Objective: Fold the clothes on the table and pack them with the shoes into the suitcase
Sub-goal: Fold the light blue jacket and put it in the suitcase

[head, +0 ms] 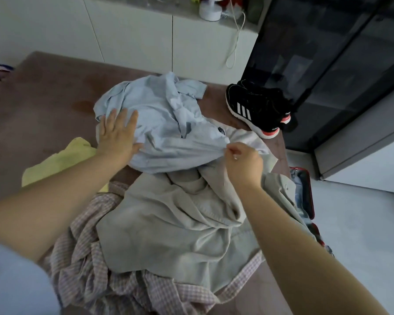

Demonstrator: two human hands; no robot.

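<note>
Pale blue and thin, the crumpled shirt (164,123) lies at the centre of the frame on a mauve-brown surface (43,98). The left hand (116,133) presses flat on its left part, fingers straight and spread. The right hand (243,162) pinches the shirt's bunched right end.

Below it, a beige garment (173,223) of heavier, softly creased cloth is heaped over a rumpled checked shirt (89,258). A yellow cloth (62,160) lies at centre left.

Black shoes (257,108) with white stripes and coral heels stand at the surface's upper-right corner. A red-rimmed suitcase (305,192) shows at the right, on the grey floor (362,223), mostly hidden by the beige garment.

White cabinets (123,37) run along the top, with a small white fan (210,7) and its hanging cord (236,37). A dark glass case (328,53) fills the upper right.
</note>
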